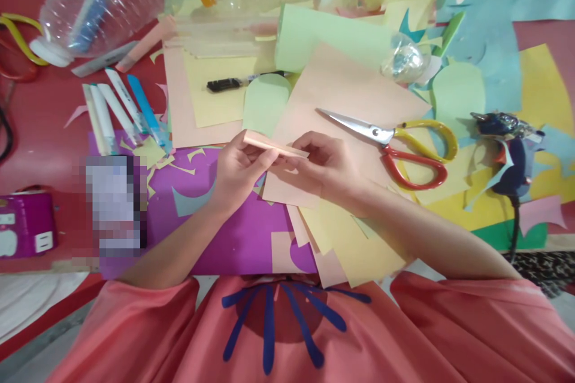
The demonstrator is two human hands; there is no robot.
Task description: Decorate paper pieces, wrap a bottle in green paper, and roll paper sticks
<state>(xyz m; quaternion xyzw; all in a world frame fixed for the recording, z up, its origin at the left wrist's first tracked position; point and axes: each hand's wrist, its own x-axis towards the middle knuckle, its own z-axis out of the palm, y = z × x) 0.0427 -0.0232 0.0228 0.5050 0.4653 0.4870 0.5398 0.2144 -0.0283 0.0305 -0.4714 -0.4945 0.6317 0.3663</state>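
Observation:
A narrow folded strip of peach paper (265, 142) is held between my two hands above the table. My left hand (242, 170) pinches its left part, thumb on top. The right end sits between the thumb and fingers of my right hand (330, 164). Beneath the hands lies a large peach sheet (309, 96), partly covered by them. To the right of my right hand, scissors (381, 134) with one yellow and one red handle rest on the paper, blades apart. A rounded green paper piece (267, 99) lies just beyond the strip.
Clear plastic bottles (121, 6) lie along the back. Several markers (119, 105) and a phone (115, 203) are at the left, near a purple box (29, 224). A black pen (238, 81) and a green paper roll (332, 39) lie beyond the hands. A corded tool (514, 161) stands at the right.

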